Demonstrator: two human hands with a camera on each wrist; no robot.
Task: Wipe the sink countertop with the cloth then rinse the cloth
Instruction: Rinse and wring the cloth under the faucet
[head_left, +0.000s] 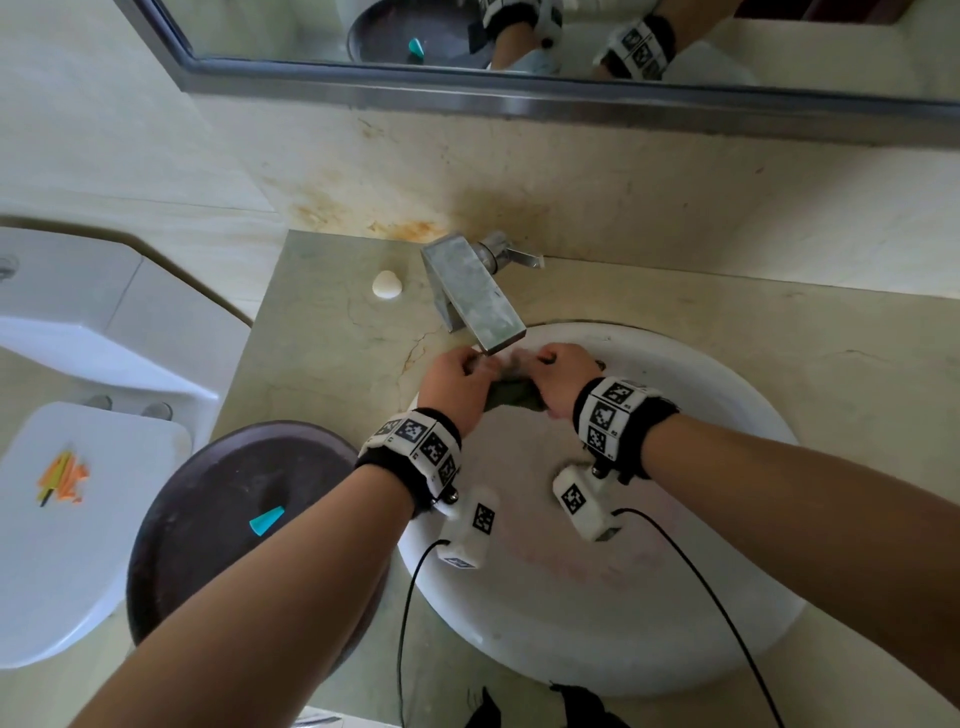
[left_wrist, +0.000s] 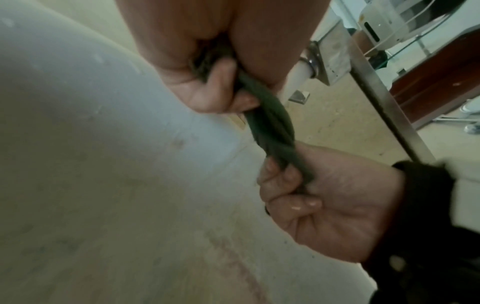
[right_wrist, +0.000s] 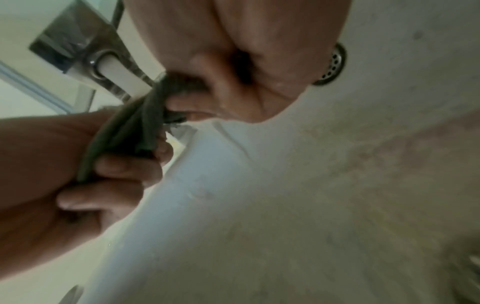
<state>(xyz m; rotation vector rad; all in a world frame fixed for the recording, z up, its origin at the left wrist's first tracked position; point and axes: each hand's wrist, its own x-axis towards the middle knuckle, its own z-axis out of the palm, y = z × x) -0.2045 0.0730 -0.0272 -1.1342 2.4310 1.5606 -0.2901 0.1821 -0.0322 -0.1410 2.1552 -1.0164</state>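
A dark green cloth (head_left: 511, 395) is twisted into a rope between my two hands, over the white sink (head_left: 701, 467) and just below the metal faucet spout (head_left: 475, 296). My left hand (head_left: 457, 379) grips its left end and my right hand (head_left: 558, 374) grips its right end. The left wrist view shows the twisted cloth (left_wrist: 270, 127) running from my left hand (left_wrist: 207, 88) down to my right hand (left_wrist: 306, 195). In the right wrist view my right hand (right_wrist: 233, 92) and left hand (right_wrist: 109, 174) both clench the cloth (right_wrist: 130, 133). A white stream of water (right_wrist: 122, 76) leaves the spout.
The beige countertop (head_left: 322, 322) carries a small white shell-shaped piece (head_left: 387, 285) and a dark round basin (head_left: 218, 499) with a teal piece (head_left: 266, 519) in it. A toilet (head_left: 78, 467) stands at the left. A mirror (head_left: 571, 57) hangs behind. The drain (right_wrist: 332, 65) sits beyond my right hand.
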